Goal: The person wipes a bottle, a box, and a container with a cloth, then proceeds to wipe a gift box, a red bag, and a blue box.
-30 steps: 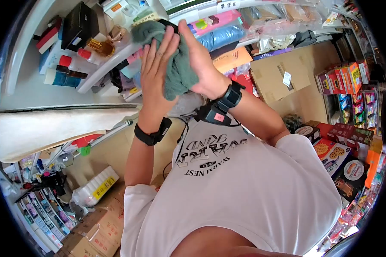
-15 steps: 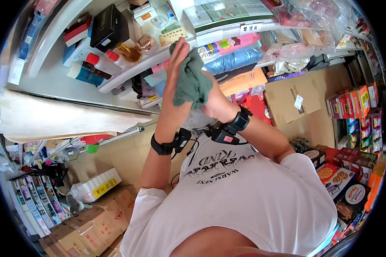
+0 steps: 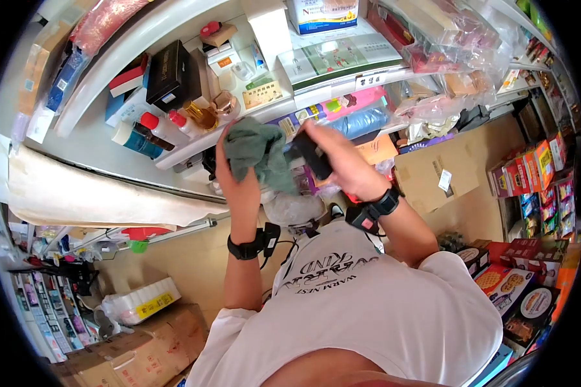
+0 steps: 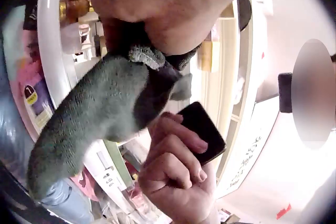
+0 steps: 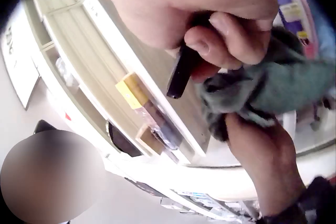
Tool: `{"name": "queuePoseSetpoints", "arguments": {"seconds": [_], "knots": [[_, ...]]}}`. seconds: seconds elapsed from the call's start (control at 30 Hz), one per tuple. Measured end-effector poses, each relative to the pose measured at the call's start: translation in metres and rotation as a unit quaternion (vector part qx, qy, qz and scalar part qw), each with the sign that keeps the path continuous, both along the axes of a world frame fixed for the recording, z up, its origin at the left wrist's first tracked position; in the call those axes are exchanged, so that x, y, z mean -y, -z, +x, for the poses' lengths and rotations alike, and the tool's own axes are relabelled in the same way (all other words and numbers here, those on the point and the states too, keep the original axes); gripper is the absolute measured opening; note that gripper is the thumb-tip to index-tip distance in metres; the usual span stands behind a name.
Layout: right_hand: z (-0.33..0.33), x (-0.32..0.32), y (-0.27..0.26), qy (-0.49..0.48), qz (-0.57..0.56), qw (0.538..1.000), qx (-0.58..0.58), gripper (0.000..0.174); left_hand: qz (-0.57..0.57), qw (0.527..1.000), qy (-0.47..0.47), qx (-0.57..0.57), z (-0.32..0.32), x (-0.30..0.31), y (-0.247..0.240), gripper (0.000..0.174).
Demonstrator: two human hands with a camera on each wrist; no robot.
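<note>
In the head view my left hand (image 3: 240, 197) grips a bunched grey-green cloth (image 3: 258, 151) in front of the shelf edge. A long end of the cloth (image 4: 89, 124) hangs loose in the left wrist view. My right hand (image 3: 352, 166), a short way to the right, holds a small, flat black rectangular object (image 3: 315, 155). Its dark face and squared corners show in the left wrist view, with the fingers curled over one side. From the right wrist, the object's narrow edge (image 5: 181, 74) points out below the fingers, close by the cloth.
Bottles with red caps (image 3: 158, 124), a black box (image 3: 169, 76) and perfume bottles (image 3: 201, 115) stand on the shelf beyond the left hand. A green-and-white flat box (image 3: 342, 57) lies farther right. Below, a cardboard carton (image 3: 432, 174) stands at right and a pale board (image 3: 103, 193) juts out at left.
Both hands were together around the cloth; now they are apart. The cloth stays in the left hand, and the black object shows bare in the right. Both hands sit lower in the head view.
</note>
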State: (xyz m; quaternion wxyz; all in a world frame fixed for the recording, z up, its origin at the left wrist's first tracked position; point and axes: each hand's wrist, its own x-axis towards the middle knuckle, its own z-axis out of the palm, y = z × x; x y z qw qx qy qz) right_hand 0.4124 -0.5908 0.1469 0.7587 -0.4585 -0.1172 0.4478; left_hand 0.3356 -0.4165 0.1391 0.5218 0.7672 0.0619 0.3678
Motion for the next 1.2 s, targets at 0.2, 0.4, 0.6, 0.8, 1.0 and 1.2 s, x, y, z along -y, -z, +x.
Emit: {"name": "queuePoseSetpoints", "arguments": {"seconds": [0.2, 0.4, 0.6, 0.8, 1.0, 1.2], "knots": [[0.102, 0.018, -0.023, 0.292, -0.003, 0.943, 0.159, 0.035, -0.078, 0.997, -0.009, 0.023, -0.024, -0.009, -0.001, 0.065], [0.212, 0.010, -0.072, 0.325, 0.149, 0.889, 0.286, 0.041, -0.091, 0.995, -0.029, 0.004, -0.036, -0.010, 0.001, 0.063], [0.313, -0.022, -0.073, 0.328, 0.099, 0.879, 0.331, 0.037, -0.033, 0.999, -0.023, 0.006, -0.042, -0.007, -0.006, 0.058], [0.330, -0.039, -0.075, 0.371, 0.112, 0.860, 0.333, 0.038, -0.027, 0.999, -0.040, -0.006, -0.048, -0.014, 0.000, 0.059], [0.345, -0.030, -0.069, 0.351, -0.019, 0.870, 0.347, 0.048, -0.041, 0.999, -0.025, 0.000, -0.051, -0.018, 0.003, 0.058], [0.245, -0.065, -0.054, 0.413, -0.054, 0.757, 0.504, 0.042, -0.013, 0.998, -0.059, -0.003, -0.056, -0.014, 0.004, 0.069]]}}
